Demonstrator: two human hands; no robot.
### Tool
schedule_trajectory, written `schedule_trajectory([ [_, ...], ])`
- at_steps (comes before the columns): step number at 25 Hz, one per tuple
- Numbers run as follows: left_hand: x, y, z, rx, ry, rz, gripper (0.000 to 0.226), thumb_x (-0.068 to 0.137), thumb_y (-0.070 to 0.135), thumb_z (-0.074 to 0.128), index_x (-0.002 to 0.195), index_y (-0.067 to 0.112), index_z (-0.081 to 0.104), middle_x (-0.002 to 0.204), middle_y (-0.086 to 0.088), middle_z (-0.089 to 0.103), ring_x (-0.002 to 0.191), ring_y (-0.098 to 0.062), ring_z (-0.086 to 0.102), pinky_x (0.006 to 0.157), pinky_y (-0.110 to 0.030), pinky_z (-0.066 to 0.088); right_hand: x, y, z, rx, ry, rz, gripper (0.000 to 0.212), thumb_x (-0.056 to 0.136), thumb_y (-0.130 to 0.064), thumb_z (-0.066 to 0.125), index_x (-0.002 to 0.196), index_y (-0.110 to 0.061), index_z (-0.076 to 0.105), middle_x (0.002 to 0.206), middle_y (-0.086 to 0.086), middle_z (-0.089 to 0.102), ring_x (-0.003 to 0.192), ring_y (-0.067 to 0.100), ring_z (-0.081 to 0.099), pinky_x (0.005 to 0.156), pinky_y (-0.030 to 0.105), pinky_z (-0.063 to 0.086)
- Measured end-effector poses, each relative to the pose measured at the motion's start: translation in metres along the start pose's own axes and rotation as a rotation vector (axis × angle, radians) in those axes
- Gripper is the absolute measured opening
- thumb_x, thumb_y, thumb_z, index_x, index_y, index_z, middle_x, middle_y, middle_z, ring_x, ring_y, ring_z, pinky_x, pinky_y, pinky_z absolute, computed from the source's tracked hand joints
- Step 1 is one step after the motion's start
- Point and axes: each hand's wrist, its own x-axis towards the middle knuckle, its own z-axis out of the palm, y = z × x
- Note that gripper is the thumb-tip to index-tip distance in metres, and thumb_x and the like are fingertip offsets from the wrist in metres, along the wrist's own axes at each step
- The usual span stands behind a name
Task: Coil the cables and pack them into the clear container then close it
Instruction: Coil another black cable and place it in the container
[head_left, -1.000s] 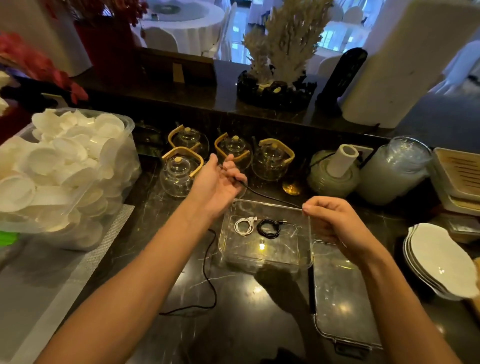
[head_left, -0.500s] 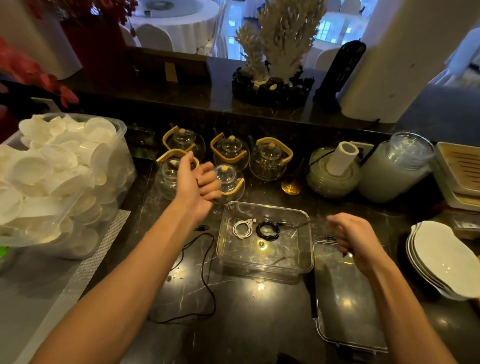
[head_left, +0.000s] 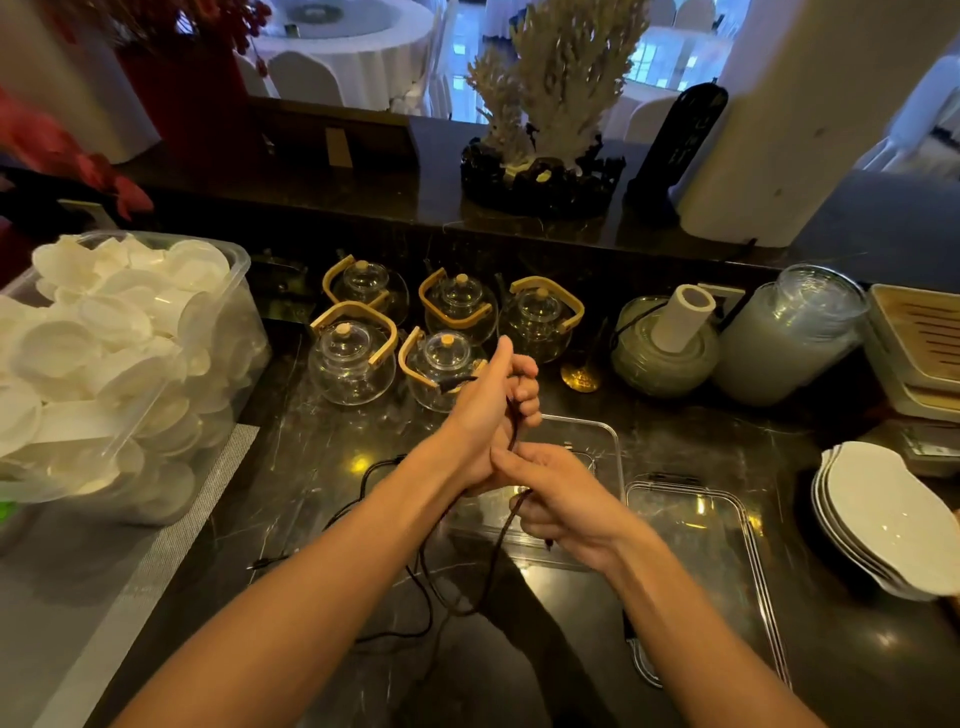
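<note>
My left hand (head_left: 491, 402) is raised above the clear container (head_left: 615, 447), fingers closed on a thin black cable (head_left: 426, 582). My right hand (head_left: 558, 499) sits just below it, touching its wrist, and pinches the same cable. A loop of the cable hangs under both hands and the rest trails over the dark counter to the left. The hands hide most of the container and whatever lies inside. Its clear lid (head_left: 696, 566) lies flat on the counter to the right.
Several glass teapots (head_left: 353, 358) with wooden handles stand behind the container. A big clear bin of white dishes (head_left: 119, 358) fills the left. Stacked white plates (head_left: 888, 514) sit at the right edge, jars (head_left: 789, 338) and a tray stack behind them.
My hands have come together over the container: the left moved right, the right moved left and up. The cable now runs between them in a hanging loop.
</note>
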Motion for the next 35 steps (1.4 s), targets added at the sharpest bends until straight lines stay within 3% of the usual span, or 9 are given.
schedule_trajectory([
  [6,-0.004,-0.001,-0.012,0.447,0.137,0.061,0.016,0.096,0.029,0.066,0.091,0.014,0.063,0.083,-0.005,0.064,0.082,-0.018,0.061,0.076,-0.031,0.049,0.008,0.016,0.006,0.029,0.157,-0.041,0.03,0.103,-0.037,0.058,0.098,-0.009,0.068,0.094,0.015,0.075,0.036,0.003,0.028,0.035,0.018,0.018],
  [11,-0.019,0.002,-0.016,0.219,-0.008,0.007,0.014,0.101,0.019,0.059,0.101,0.008,0.067,0.105,-0.014,0.072,0.101,-0.022,0.07,0.094,-0.033,0.054,0.01,0.02,-0.003,-0.003,0.299,-0.096,0.035,0.106,-0.04,0.052,0.096,-0.009,0.064,0.096,0.021,0.077,0.036,0.006,0.032,0.035,0.02,0.022],
  [16,-0.017,0.002,-0.019,0.083,0.076,0.053,0.037,0.109,0.028,0.038,0.109,0.004,0.066,0.098,-0.013,0.074,0.098,-0.025,0.072,0.094,-0.037,0.056,0.006,0.02,0.003,-0.294,0.248,-0.195,0.033,0.108,-0.028,0.05,0.09,-0.003,0.062,0.07,0.014,0.068,0.039,0.003,0.044,0.042,0.018,0.034],
  [18,-0.014,0.008,-0.019,-0.014,0.105,0.048,0.04,0.11,0.028,0.033,0.111,0.002,0.064,0.095,-0.013,0.072,0.091,-0.024,0.073,0.089,-0.037,0.059,0.003,0.022,0.005,-0.488,0.203,-0.229,0.034,0.107,-0.025,0.052,0.089,0.002,0.063,0.065,0.01,0.065,0.046,-0.001,0.05,0.054,0.014,0.04],
  [22,-0.013,0.008,-0.02,-0.068,0.077,-0.012,0.043,0.11,0.029,0.033,0.12,-0.002,0.061,0.101,-0.017,0.074,0.09,-0.026,0.075,0.077,-0.034,0.064,0.0,0.023,0.001,-0.682,0.071,-0.222,0.037,0.105,-0.029,0.055,0.091,0.004,0.066,0.058,0.003,0.06,0.046,0.001,0.049,0.055,0.014,0.041],
  [27,-0.015,0.011,-0.03,-0.242,-0.099,-0.037,0.043,0.11,0.029,0.033,0.129,-0.002,0.057,0.112,-0.019,0.075,0.096,-0.027,0.076,0.076,-0.034,0.063,-0.006,0.027,-0.017,-0.17,-0.075,-0.001,0.04,0.104,-0.038,0.054,0.081,-0.007,0.065,0.067,0.008,0.066,0.036,0.005,0.032,0.037,0.019,0.021],
  [29,-0.016,0.014,-0.032,-0.273,-0.152,-0.045,0.042,0.109,0.027,0.035,0.131,-0.001,0.057,0.111,-0.018,0.075,0.094,-0.028,0.076,0.078,-0.035,0.063,-0.004,0.035,-0.024,-0.004,-0.095,0.049,0.037,0.099,-0.041,0.059,0.08,-0.011,0.066,0.063,0.006,0.057,0.037,0.004,0.027,0.034,0.017,0.019],
  [33,-0.018,0.013,-0.033,-0.199,-0.128,-0.024,0.041,0.108,0.033,0.037,0.126,0.006,0.062,0.067,-0.003,0.072,0.067,-0.017,0.075,0.061,-0.028,0.062,-0.005,0.041,-0.024,0.074,-0.119,0.104,0.036,0.099,-0.039,0.059,0.092,-0.007,0.074,0.056,-0.001,0.043,0.038,0.002,0.026,0.036,0.017,0.013],
  [35,-0.017,0.013,-0.033,-0.176,-0.147,-0.04,0.045,0.108,0.034,0.035,0.122,0.003,0.064,0.064,-0.003,0.071,0.068,-0.018,0.075,0.063,-0.029,0.062,-0.006,0.041,-0.025,0.073,-0.151,0.131,0.034,0.101,-0.034,0.059,0.1,-0.004,0.075,0.061,0.001,0.045,0.039,0.001,0.026,0.039,0.02,0.011],
])
